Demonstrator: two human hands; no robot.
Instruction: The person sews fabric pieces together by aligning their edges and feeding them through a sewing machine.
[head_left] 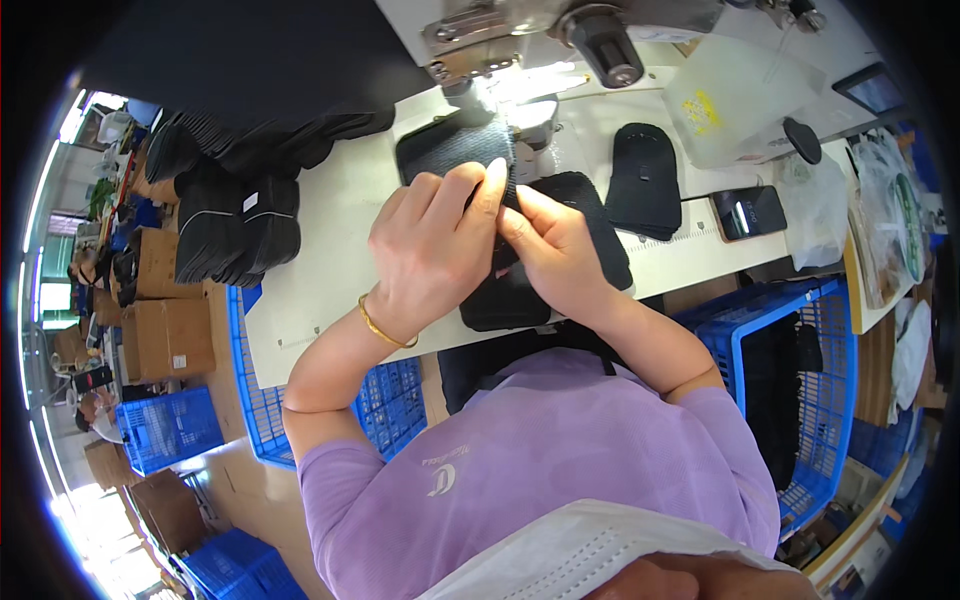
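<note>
A black ribbed fabric piece [455, 150] lies under the sewing machine head [520, 45], near the bright work light. My left hand [430, 245] is closed on its near right edge, the thumb pressed along the top. Right beside it, my right hand [555, 250] pinches the same edge between thumb and fingertips. The needle is lost in the glare. More black fabric pieces [505, 303] lie on the white table [330, 270] beneath my hands, partly covered by them. To the right sits a neat stack of rounded black pieces [643, 180].
Tied bundles of black pieces [240, 225] stand at the table's left. On the right are a phone [750, 213] and a clear plastic bag [810, 210]. Blue crates flank me, one at the left [390, 405] and one at the right [835, 400]. Cardboard boxes [170, 335] stand farther left.
</note>
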